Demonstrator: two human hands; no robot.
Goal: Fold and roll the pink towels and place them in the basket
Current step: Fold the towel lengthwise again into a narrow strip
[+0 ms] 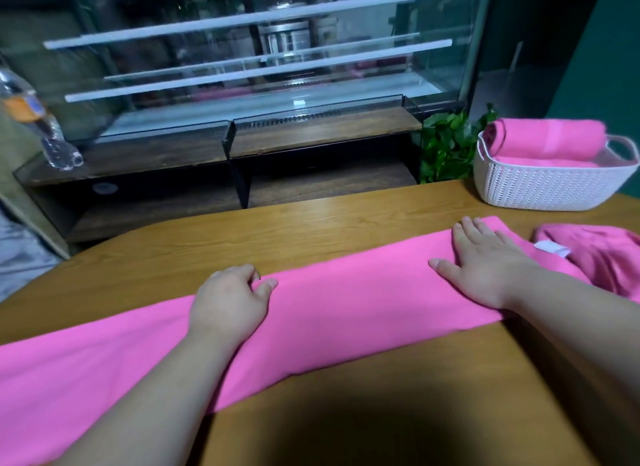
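Lying flat: pink towel (346, 309), folded long strip.

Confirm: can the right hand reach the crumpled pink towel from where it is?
Probably yes. The right hand lies flat on the right end of the long folded towel, and the crumpled pink towel sits just to its right on the wooden table, with nothing between them.

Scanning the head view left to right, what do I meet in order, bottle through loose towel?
Plastic bottle → left hand, gripping the far edge of the folded towel → right hand, flat on it → crumpled pink towel.
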